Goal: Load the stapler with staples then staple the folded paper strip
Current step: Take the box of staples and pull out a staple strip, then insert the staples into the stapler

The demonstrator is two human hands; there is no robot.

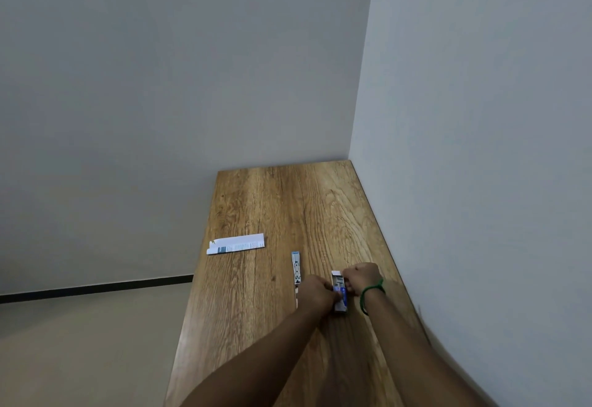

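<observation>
A small white and blue staple box [339, 291] lies on the wooden table [282, 208] near its right side, its far end open. My left hand [317, 292] grips the box's near left side. My right hand [362, 278], with a green band on the wrist, pinches the box from the right. Just left of the hands lies the stapler [296, 267], swung open flat, its near end hidden behind my left hand. The folded paper strip [236, 243], white with printed text, rests by the table's left edge, farther away.
Grey walls close off the table at the back and along its right side. The table's left edge drops to a beige floor [80, 342] with a dark skirting line.
</observation>
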